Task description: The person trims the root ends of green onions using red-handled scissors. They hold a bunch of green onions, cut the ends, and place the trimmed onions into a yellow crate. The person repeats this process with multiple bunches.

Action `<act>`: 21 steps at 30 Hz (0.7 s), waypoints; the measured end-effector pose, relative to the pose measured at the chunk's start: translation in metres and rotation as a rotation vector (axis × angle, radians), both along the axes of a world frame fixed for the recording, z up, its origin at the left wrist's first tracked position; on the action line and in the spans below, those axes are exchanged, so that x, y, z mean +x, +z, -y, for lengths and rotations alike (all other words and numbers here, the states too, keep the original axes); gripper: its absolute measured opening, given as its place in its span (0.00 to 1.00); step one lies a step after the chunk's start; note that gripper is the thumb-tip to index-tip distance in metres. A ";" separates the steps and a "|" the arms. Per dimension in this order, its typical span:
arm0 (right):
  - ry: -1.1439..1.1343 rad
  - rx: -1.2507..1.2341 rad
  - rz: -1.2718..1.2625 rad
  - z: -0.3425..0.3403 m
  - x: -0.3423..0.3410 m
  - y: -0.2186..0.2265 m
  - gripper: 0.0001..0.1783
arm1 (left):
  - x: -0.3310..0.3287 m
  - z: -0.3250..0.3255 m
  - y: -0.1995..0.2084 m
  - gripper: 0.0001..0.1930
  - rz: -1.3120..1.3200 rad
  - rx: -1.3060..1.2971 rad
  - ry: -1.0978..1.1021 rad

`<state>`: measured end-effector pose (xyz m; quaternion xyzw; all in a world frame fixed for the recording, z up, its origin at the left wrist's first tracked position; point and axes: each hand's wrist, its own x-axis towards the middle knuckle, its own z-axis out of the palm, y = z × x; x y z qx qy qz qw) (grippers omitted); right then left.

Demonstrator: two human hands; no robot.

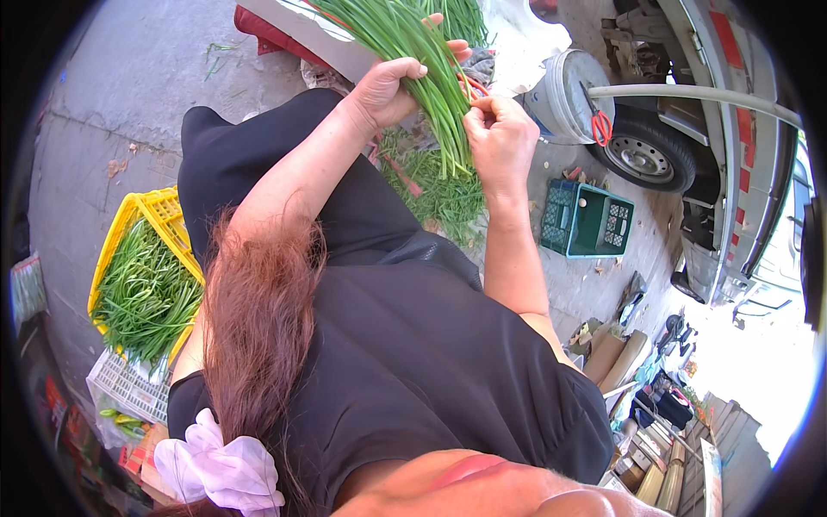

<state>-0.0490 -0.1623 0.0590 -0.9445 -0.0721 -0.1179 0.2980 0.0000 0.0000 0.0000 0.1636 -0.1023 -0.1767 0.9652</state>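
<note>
Person [431, 345] nearest; long, slender green stalks [438, 103].

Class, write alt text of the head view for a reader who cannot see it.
A person's left hand grips a bunch of green stalks while the right hand, pinched shut, is at its right edge. Loose greens fill a yellow crate at left; a teal crate and a vehicle's wheel are at right.

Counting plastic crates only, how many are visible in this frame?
3: a yellow crate at left, a white crate just below it in the picture, and a green crate right of center. Others may be hidden.
</note>
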 end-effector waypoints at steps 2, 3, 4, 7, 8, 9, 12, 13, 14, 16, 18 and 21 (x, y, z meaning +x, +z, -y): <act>-0.047 0.268 -0.165 0.005 0.002 0.001 0.04 | 0.000 -0.001 0.000 0.40 -0.019 -0.005 0.006; -0.051 0.391 -0.191 0.008 0.002 0.001 0.03 | -0.001 -0.001 -0.001 0.40 -0.022 -0.011 0.012; -0.056 0.514 -0.216 0.012 0.003 -0.001 0.03 | -0.001 -0.001 -0.002 0.39 -0.024 -0.016 0.016; -0.019 0.828 -0.318 0.020 0.001 -0.001 0.02 | -0.006 -0.005 -0.001 0.37 -0.048 0.016 0.031; -0.008 0.950 -0.365 0.021 0.000 0.001 0.02 | -0.008 -0.007 0.000 0.36 -0.059 0.034 0.036; 0.009 1.069 -0.408 0.022 0.001 0.002 0.02 | -0.008 -0.007 -0.001 0.35 -0.054 0.026 0.042; -0.012 1.228 -0.433 0.024 0.003 0.004 0.04 | -0.004 -0.007 -0.005 0.33 -0.043 0.006 0.054; -0.020 1.271 -0.429 0.024 0.003 0.004 0.05 | -0.003 -0.006 -0.005 0.32 -0.043 0.004 0.055; -0.022 1.269 -0.422 0.025 0.003 0.005 0.04 | -0.003 -0.005 -0.005 0.32 -0.043 0.001 0.055; -0.025 1.269 -0.411 0.027 0.003 0.007 0.04 | -0.002 -0.004 -0.006 0.31 -0.042 0.030 0.057; -0.022 1.279 -0.395 0.031 0.003 0.008 0.03 | -0.002 -0.003 -0.005 0.31 -0.053 0.047 0.056; -0.018 1.291 -0.364 0.037 0.002 0.009 0.03 | -0.005 -0.001 0.001 0.30 -0.088 0.069 0.053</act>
